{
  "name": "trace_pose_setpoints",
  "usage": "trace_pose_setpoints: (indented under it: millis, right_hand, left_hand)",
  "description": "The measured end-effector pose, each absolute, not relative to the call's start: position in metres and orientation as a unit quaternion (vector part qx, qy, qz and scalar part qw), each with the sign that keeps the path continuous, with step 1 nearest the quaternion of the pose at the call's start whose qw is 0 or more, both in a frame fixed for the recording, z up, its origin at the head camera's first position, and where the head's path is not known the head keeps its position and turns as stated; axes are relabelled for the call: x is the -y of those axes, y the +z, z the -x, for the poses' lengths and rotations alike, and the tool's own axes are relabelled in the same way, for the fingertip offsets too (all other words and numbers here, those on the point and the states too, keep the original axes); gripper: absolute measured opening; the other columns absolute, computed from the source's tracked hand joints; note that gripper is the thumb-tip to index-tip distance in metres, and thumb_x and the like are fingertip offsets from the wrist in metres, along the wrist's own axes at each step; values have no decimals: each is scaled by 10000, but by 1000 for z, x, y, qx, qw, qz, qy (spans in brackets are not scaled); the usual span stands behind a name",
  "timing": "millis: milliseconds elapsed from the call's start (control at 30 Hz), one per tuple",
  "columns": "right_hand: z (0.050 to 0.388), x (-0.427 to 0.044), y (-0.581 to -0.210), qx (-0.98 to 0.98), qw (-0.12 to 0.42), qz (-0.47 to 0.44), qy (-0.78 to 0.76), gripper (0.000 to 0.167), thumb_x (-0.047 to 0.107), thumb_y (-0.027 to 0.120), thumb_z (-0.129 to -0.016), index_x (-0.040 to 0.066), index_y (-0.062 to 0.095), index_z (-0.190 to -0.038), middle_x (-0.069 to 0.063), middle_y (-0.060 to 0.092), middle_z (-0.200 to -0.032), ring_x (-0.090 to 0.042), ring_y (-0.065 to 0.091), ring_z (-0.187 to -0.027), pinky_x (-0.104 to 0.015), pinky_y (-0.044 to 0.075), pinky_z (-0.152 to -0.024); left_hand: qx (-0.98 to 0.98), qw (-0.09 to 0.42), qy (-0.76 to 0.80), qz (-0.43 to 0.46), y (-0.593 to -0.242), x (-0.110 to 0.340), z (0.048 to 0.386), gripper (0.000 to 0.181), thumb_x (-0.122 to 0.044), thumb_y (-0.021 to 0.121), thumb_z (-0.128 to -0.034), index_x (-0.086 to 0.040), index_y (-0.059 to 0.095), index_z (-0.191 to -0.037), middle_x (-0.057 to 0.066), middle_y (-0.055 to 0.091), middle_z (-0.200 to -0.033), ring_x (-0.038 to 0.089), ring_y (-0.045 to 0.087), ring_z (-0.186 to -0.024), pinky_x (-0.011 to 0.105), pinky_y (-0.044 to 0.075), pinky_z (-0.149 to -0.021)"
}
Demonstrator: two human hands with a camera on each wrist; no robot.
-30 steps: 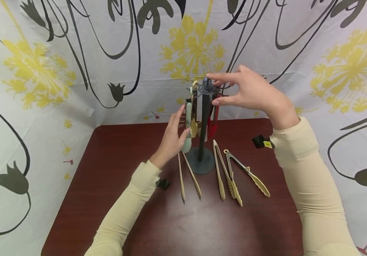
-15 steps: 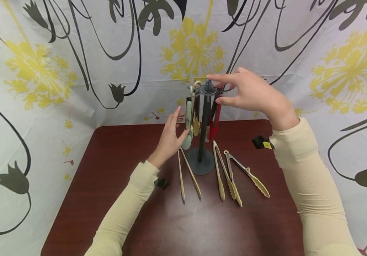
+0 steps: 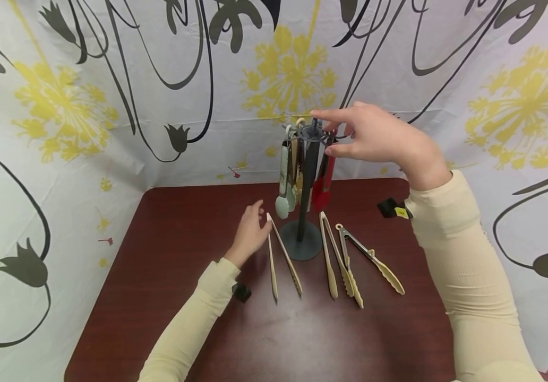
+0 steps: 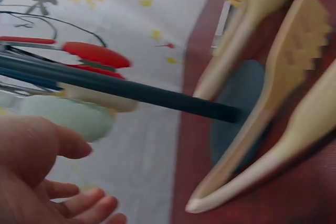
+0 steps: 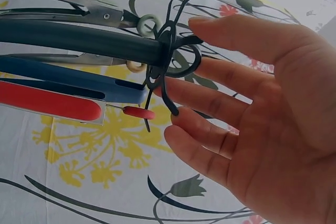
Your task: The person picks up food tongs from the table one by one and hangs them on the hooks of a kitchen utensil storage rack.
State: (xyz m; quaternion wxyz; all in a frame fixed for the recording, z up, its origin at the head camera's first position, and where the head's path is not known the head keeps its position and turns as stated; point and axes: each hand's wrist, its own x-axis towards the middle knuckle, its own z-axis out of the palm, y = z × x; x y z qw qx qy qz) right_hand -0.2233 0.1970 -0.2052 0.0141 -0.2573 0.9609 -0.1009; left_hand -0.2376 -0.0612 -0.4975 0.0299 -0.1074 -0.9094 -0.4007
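- One dark stand, upright toward rear of table; mint tongs hung at 9 o'clock, red tongs at 3.
- R hand placed at hook ring, 3 o'clock; fingers spread, no firm grip seen.
- L hand held approx. half open, nothing gripped, nr beige tongs, laid at base's 8 o'clock.
- Cream tongs & steel-armed tongs laid approx. 4 o'clock.
- Printed cloth hung behind, 12 o'clock.
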Motion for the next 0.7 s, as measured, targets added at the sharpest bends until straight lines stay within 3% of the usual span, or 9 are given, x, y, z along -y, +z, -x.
trace_pose_setpoints:
  millis: [200, 333, 467, 567, 700]
  right_hand:
    - [223, -196, -205, -960, 11, 259, -104, 690, 329, 652, -957, 297, 315, -1558, -86, 637, -1324, -317, 565, -1102, -482, 455, -916]
    - [224, -196, -206, -961, 3, 256, -109, 692, 359, 675, -939, 289, 350, -1546, -84, 643, -1288, -319, 535, -1100, -482, 446, -905]
    - [224, -196, -209, -961, -15, 253, -114, 689, 366, 710, -911, 269, 406, -1522, -62, 645, -1219, -269, 473, -1002, -423, 406, -844]
    - [225, -197, -211, -961, -26, 247, -119, 695, 386, 734, -887, 274, 435, -1505, -41, 647, -1191, -236, 428, -956, -388, 372, -809]
    - [228, -197, -213, -960, -39, 245, -128, 715, 425, 754, -856, 284, 457, -1491, -39, 676, -1178, -232, 411, -967, -381, 363, -800]
  left_hand:
    - [938, -50, -333, 87, -530, 56, 230, 609, -229, 634, -944, -21, 417, -1473, 238, 547, -1298, 357, 605, -1109, 477, 523, -893]
    - [946, -95, -299, 85, -546, 50, 224, 601, -322, 592, -980, -144, 393, -1519, 279, 461, -1370, 415, 598, -1106, 508, 532, -825]
    - [946, -136, -278, 99, -555, 44, 219, 506, -421, 515, -1013, -229, 475, -1479, 279, 390, -1418, 449, 526, -1195, 521, 513, -793]
    - [948, -151, -260, 103, -559, 40, 216, 479, -466, 486, -1015, -239, 531, -1435, 258, 390, -1425, 443, 465, -1261, 531, 501, -812]
    - [959, -132, -229, 107, -566, 34, 215, 494, -499, 496, -1001, -246, 533, -1424, 244, 433, -1382, 419, 470, -1233, 513, 514, -776]
